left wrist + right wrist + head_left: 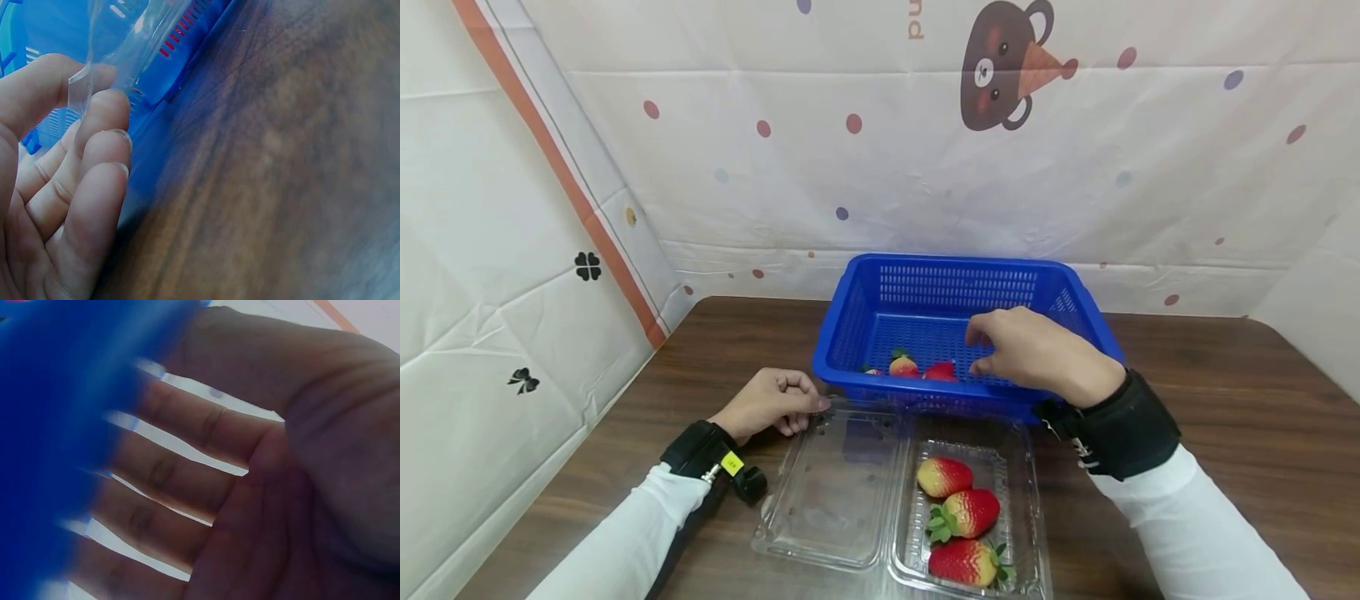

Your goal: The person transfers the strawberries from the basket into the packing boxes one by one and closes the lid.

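Observation:
My left hand (771, 406) pinches the far left corner of a clear plastic clamshell box (838, 500) between thumb and fingers. In the left wrist view, the lid's small tab (79, 90) sits by the thumb and fingertips. The box lies opened flat, with three strawberries (973, 510) in its right half. Behind it stands a blue plastic basket (955, 283). My right hand (1033, 350) is over the basket's right part, palm down, fingers slightly bent and spread, nothing visible in it. The basket's wall hides its fingertips in the right wrist view. Strawberries (903, 365) lie at the basket's front left.
A brown wooden table (1217, 400) carries the box and basket. A white printed sheet (737, 183) hangs behind and at the left. The basket's front rim rises just behind the box's far edge.

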### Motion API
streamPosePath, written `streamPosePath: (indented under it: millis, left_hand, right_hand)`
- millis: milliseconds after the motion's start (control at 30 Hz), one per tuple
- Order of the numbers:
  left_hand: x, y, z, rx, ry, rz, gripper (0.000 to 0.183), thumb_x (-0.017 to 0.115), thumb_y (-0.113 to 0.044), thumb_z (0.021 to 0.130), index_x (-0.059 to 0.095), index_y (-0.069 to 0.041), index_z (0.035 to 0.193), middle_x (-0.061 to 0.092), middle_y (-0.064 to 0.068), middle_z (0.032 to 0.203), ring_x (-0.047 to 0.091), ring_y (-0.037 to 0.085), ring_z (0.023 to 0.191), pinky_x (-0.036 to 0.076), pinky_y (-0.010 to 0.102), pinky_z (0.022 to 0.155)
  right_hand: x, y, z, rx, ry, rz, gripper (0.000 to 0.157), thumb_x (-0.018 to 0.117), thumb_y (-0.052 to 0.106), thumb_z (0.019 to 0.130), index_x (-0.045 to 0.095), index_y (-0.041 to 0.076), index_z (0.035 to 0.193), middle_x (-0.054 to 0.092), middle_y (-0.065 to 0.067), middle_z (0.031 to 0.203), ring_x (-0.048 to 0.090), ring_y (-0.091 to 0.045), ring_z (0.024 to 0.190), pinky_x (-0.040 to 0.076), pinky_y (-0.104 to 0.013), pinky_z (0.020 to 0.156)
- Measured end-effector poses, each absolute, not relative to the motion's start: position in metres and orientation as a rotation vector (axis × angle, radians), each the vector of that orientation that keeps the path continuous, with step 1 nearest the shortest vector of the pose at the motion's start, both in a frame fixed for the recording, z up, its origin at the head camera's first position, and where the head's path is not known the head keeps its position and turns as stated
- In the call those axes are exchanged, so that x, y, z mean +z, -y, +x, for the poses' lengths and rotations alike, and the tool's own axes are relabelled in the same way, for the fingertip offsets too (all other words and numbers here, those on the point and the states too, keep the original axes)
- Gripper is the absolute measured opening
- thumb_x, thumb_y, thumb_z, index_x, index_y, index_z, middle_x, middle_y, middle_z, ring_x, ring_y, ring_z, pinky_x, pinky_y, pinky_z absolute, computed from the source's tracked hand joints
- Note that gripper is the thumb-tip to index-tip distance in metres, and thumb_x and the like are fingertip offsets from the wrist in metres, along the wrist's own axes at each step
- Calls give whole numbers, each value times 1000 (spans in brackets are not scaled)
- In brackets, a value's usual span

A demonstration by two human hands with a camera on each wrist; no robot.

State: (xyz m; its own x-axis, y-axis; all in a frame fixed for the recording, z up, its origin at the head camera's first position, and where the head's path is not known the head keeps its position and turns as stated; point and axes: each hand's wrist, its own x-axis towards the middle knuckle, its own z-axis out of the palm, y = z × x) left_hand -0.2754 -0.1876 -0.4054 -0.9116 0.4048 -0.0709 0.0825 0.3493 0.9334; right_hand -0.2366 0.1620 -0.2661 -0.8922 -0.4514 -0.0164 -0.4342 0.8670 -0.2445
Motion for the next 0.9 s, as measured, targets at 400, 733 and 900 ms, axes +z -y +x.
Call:
streamPosePath:
  millis: [400, 733, 900]
  left_hand:
    - [-407, 188, -276, 1582, -2320, 428, 31, 77, -30, 82, 65, -1, 84, 62, 3, 60, 58, 16, 52, 55, 21, 46]
    - [-408, 188, -277, 1583, -2320, 436, 30, 77, -28, 82, 65, -1, 84, 62, 4, 60, 58, 16, 53, 55, 21, 46]
    - [-407, 188, -277, 1587, -2329, 435, 31, 77, -30, 81, 65, -1, 84, 62, 5, 61, 58, 16, 53, 55, 22, 46]
  right_hand:
    - [-284, -165, -250, -326, -2921, -722, 23, 73, 17, 86, 69, 3, 103, 69, -9, 88, 57, -15, 68, 61, -38, 70]
    - [-294, -166, -261, -346, -2857, -558, 21, 69, 17, 87, 69, 2, 102, 67, -9, 90, 58, -18, 71, 59, -38, 68]
    - [-298, -168, -268, -342, -2821, -561, 19, 70, 18, 87, 69, 4, 100, 67, -8, 89, 58, -17, 71, 56, -33, 65]
